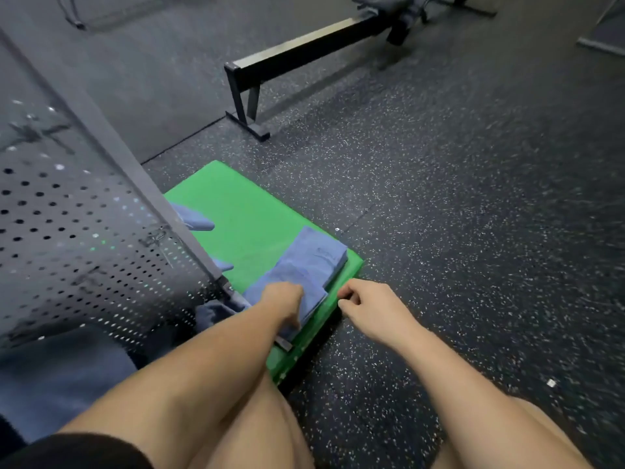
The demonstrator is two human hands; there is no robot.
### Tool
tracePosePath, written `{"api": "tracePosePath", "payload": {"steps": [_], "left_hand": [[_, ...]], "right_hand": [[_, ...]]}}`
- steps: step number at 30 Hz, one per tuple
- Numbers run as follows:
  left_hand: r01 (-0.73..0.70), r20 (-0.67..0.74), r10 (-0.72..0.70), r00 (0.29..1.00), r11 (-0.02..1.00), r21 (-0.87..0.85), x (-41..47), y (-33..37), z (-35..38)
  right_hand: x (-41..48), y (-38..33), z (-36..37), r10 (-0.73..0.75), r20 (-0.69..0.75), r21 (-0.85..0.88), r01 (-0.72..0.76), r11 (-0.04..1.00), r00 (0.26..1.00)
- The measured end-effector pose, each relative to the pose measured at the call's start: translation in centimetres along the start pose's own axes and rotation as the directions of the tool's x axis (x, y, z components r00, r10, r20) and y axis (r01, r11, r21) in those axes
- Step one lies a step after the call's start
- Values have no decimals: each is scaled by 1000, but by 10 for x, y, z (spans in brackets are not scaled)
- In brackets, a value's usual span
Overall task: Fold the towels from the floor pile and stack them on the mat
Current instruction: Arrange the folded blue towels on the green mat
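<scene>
While left hand (284,301) touches folded blue towels (311,262), flat green mat (243,204)

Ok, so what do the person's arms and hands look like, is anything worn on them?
Both forearms are bare as far as the frame shows, with no sleeves. The left hand and right hand have no gloves, and no watch, bracelet or ring is visible. The only clothing in view is a black garment edge over the thigh at bottom left, probably shorts.
</scene>
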State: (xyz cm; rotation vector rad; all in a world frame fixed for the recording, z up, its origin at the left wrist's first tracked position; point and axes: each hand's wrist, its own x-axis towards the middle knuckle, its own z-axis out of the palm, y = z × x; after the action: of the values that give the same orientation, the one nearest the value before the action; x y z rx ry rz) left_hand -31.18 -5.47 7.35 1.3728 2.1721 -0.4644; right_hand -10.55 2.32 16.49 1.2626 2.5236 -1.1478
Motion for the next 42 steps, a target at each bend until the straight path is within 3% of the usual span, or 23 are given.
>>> {"api": "tracePosePath", "payload": {"steps": [5, 9, 12, 14, 17, 21, 25, 29, 32, 35, 42], "left_hand": [[33, -28, -34, 999, 998, -61, 12, 2, 4], [38, 61, -34, 998, 997, -63, 9, -7, -11], [57, -91, -75, 993, 981, -186, -2, -22, -21], [45, -198, -125, 972, 929, -366, -12, -31, -22], [-35, -285, -171, 943, 801, -597, -38, -34, -26], [-120, -271, -249, 930, 491, -863, -79, -25, -33], [-191, -254, -258, 932, 245, -950, -118, -17, -44], [-178, -195, -247, 949, 90, -980, -152, -16, -49], [-189, -209, -246, 946, 104, -976, -179, -21, -53], [-284, -338, -229, 913, 240, -928, -208, -29, -55], [-431, -519, -125, 845, 415, -801, -276, -57, -56]], "right_hand": [[3, -3, -3, 9, 6, 33, -9, 999, 1000], [4, -7, -4, 3, -17, 44, -2, 999, 1000], [5, -8, -3, -4, -41, 50, 6, 999, 999], [5, -10, 0, -22, -34, 52, 24, 998, 999], [1, -13, 6, -91, 13, 77, 89, 993, 996], [-13, -22, 15, -174, 66, 25, 173, 985, 982], [-31, -35, 20, -225, -25, -40, 224, 974, 974], [-49, -43, 18, -344, -114, -79, 337, 938, 932], [-66, -52, 10, -414, -137, 13, 420, 908, 900], [-86, -66, 3, -485, -113, 64, 493, 867, 867], [-104, -125, -4, -614, -103, -40, 614, 789, 783]]}}
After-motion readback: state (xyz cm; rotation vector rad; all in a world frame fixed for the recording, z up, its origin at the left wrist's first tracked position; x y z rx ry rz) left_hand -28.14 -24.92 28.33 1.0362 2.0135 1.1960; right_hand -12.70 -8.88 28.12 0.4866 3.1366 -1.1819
